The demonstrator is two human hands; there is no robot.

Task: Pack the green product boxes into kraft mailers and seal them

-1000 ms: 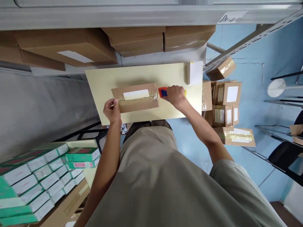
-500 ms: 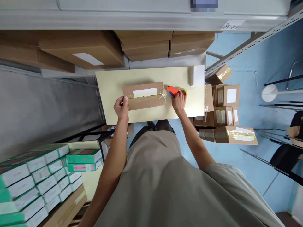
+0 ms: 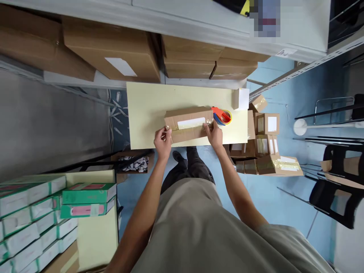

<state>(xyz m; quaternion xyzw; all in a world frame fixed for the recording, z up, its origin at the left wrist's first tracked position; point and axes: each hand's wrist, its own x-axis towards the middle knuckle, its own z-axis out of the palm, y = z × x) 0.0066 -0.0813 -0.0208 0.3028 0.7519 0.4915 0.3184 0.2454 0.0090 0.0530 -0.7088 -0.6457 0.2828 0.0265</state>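
A long brown cardboard box [image 3: 188,123] with a white label and clear tape along its side lies on the pale yellow table [image 3: 148,110]. My left hand [image 3: 163,138] grips the box's left end, fingers curled around it. My right hand [image 3: 213,133] presses on the box's right end, fingers closed on the taped edge. A red and blue tape dispenser [image 3: 222,115] with a yellow roll rests on the table just right of the box, free of either hand.
A small white-labelled box [image 3: 240,98] stands at the table's far right corner. Large cardboard cartons [image 3: 113,53] sit on the shelf behind. Several taped parcels [image 3: 265,140] are piled on the blue floor to the right. Green and white packs [image 3: 42,204] are stacked at lower left.
My right hand let go of the tape dispenser, left it on the table, and moved onto the box's right end. My left hand stayed on the left end.
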